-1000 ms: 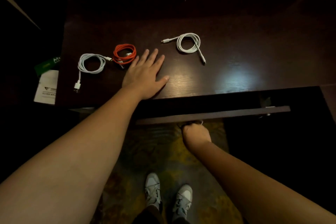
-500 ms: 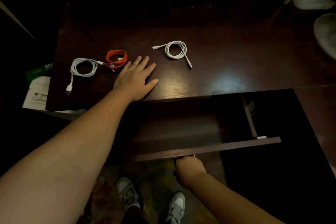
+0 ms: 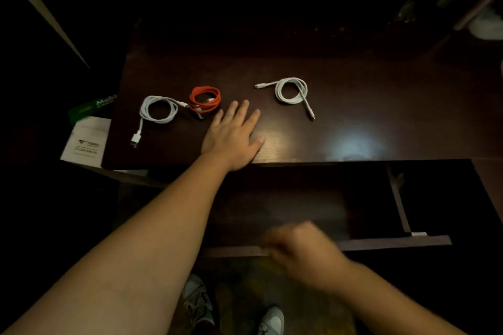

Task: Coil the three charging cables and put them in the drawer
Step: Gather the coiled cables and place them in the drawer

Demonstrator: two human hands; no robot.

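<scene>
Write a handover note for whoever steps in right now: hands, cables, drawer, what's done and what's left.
Left hand: flat on the desk, holding nothing.
Right hand: blurred, above the drawer front; grip unclear.
Left white cable, orange cable and right white cable all lie coiled on the desk.
Done: coiling, drawer open.
Left: put all three cables in the drawer.

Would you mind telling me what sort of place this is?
Probably a home desk in a dim room: a dark wooden desk with an open drawer, charging cables coiled on top, and a patterned rug underfoot.
</scene>
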